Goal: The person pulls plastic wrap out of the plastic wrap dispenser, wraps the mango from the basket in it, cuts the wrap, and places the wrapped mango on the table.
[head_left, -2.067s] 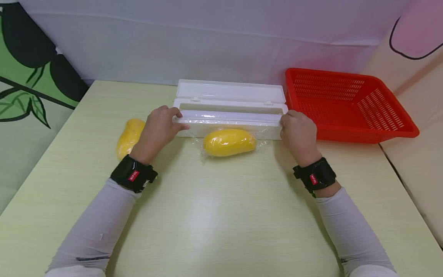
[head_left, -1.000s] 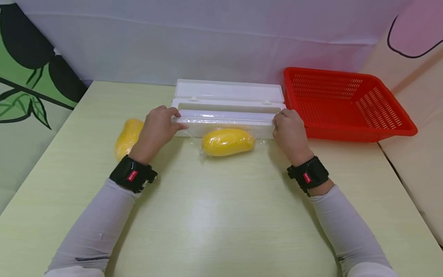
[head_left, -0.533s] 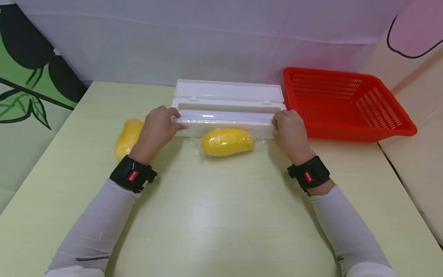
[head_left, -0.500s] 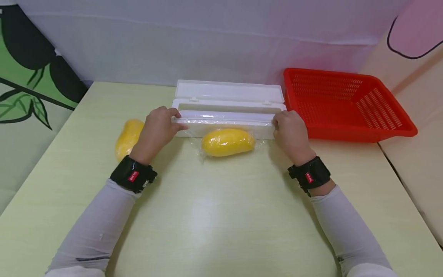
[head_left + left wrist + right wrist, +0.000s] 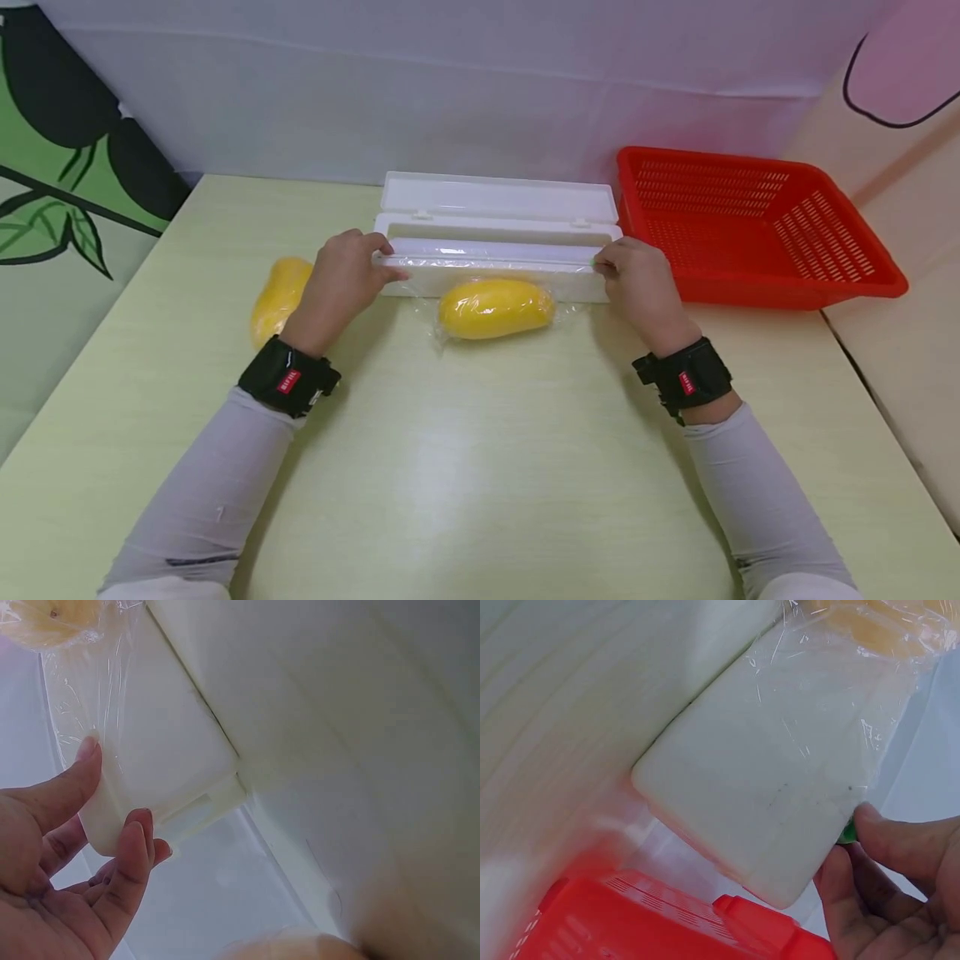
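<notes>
A white cling film dispenser (image 5: 495, 285) lies lengthwise on the table, its lid (image 5: 498, 198) tipped back. Clear film runs from its front edge over a yellow mango (image 5: 497, 309), which rests against the front wall. With thumb and fingers, my left hand (image 5: 345, 271) grips the dispenser's left end; the left wrist view shows the thumb (image 5: 86, 761) on the film at the edge. At the right end, my right hand (image 5: 641, 279) pinches a small green slide cutter (image 5: 847, 832) between thumb and fingers. Behind the left hand lies another yellow mango (image 5: 279, 296), apparently film-wrapped and partly hidden.
A red plastic basket (image 5: 757, 287) stands at the right, close against the dispenser's right end. A pale cloth backdrop (image 5: 420, 108) rises behind the table (image 5: 465, 467).
My right hand slid a little left along the dispenser, stayed there, then came back right. The green cutter now shows at its fingertips. The left hand, mango and basket have stayed put.
</notes>
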### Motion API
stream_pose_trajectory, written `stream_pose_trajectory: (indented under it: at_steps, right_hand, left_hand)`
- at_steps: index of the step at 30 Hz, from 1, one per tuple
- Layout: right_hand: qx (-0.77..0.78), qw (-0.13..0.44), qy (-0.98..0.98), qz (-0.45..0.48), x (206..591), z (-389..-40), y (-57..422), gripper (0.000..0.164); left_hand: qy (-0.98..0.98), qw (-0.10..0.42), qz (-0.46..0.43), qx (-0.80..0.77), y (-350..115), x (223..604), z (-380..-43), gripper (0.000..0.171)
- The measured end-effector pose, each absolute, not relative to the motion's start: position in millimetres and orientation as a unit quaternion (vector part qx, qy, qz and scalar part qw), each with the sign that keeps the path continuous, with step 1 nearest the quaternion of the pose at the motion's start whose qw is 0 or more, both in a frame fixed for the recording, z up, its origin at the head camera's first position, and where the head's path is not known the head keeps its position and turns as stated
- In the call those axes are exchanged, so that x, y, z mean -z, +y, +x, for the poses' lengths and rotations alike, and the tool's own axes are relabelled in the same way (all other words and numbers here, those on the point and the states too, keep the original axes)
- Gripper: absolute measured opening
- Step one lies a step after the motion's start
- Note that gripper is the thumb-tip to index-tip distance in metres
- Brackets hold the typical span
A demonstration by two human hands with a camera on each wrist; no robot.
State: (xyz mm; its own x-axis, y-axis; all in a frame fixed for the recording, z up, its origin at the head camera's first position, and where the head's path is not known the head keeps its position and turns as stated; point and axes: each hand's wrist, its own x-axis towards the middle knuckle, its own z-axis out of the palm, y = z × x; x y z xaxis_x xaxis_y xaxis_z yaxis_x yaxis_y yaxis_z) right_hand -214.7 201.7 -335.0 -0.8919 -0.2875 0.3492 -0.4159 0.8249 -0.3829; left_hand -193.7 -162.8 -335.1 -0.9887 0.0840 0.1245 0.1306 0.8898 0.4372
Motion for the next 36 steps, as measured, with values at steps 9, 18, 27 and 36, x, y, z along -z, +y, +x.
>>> stream_pose_trajectory:
  at_steps: [9, 18, 27, 36]
  right_hand:
    - [-0.226, 0.149, -0.946, 0.178, 335.1, -214.1, 201.1, 0.012]
    - [-0.217, 0.171, -0.944, 0.183, 338.8, -214.3, 196.8, 0.012]
    - [-0.223, 0.185, -0.935, 0.203, 345.3, -219.7, 194.6, 0.011]
    - [-0.230, 0.185, -0.930, 0.217, 347.9, -220.4, 192.0, 0.011]
  left_hand:
    - [-0.970, 0.059, -0.065, 0.228, -163.9, 335.9, -194.9, 0.040]
    - [-0.971, 0.064, -0.070, 0.219, -163.4, 338.8, -197.4, 0.042]
    - [-0.970, 0.065, -0.072, 0.221, -165.9, 337.5, -197.6, 0.040]
    - [-0.971, 0.067, -0.076, 0.216, -165.5, 339.3, -199.0, 0.039]
